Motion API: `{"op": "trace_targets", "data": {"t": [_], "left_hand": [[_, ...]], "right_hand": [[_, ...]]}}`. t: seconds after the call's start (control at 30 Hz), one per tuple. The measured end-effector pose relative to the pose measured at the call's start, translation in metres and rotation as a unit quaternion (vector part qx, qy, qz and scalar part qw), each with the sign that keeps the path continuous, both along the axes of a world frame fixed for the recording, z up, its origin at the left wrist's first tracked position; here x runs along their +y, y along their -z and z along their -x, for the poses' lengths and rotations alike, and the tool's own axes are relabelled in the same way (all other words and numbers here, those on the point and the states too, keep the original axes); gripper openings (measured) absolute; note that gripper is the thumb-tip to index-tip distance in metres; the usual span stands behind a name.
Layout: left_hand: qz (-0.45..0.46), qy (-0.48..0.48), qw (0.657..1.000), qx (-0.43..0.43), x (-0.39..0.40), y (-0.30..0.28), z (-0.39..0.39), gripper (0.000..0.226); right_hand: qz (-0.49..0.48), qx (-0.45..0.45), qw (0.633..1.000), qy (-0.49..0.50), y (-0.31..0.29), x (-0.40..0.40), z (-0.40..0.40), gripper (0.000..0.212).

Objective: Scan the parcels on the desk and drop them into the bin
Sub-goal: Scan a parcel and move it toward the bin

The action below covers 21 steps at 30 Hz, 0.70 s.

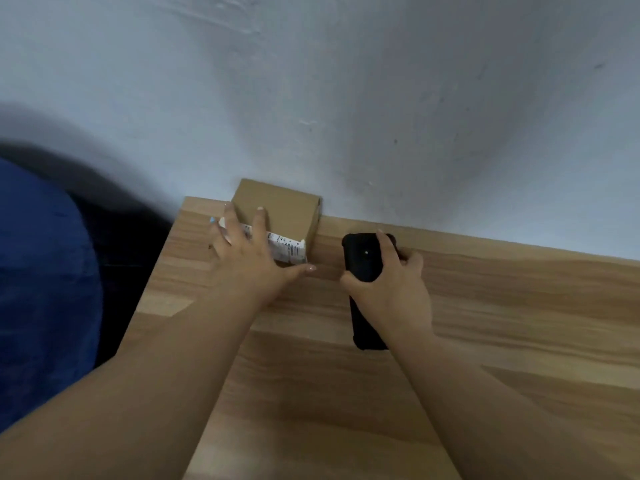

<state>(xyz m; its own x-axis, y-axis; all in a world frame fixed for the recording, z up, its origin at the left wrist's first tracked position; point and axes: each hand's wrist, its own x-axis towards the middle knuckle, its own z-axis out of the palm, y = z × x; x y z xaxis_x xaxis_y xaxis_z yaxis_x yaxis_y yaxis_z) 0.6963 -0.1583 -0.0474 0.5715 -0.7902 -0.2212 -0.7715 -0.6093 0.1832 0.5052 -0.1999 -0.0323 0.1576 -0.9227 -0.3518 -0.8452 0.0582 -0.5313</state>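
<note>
At the far left corner of the desk (pixel 450 323), I see my left hand (pixel 249 261), fingers spread wide, resting on the labelled parcel (pixel 287 216) against the wall. Just right, my right hand (pixel 394 289) grips the black scanner (pixel 363 258); a blue bin (pixel 41 289) sits left.

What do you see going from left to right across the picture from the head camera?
Blue bin → left hand pressing on the cardboard parcel → black scanner held in the right hand, all over the wooden desk.
</note>
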Motion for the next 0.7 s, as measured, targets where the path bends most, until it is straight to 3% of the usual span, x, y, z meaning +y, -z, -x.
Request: {"op": "trace_targets", "data": {"t": [0.13,0.37,0.57,0.7], "left_hand": [[0.039,0.007,0.999,-0.009,0.001,0.012,-0.004,0.124],[0.086,-0.010,0.996,0.006,-0.002,0.009,-0.002,0.098],[0.016,0.065,0.997,-0.023,0.030,-0.006,0.027,0.096],[-0.059,0.157,0.980,-0.105,0.074,-0.024,0.058,0.089]], "right_hand": [[-0.009,0.002,1.000,0.010,0.010,0.001,-0.002,0.085],[0.002,-0.023,0.999,0.023,0.005,0.016,0.000,0.087],[0.018,-0.036,0.999,0.028,-0.010,0.036,0.021,0.085],[0.011,-0.029,0.999,0.037,-0.024,0.053,0.041,0.087]]}}
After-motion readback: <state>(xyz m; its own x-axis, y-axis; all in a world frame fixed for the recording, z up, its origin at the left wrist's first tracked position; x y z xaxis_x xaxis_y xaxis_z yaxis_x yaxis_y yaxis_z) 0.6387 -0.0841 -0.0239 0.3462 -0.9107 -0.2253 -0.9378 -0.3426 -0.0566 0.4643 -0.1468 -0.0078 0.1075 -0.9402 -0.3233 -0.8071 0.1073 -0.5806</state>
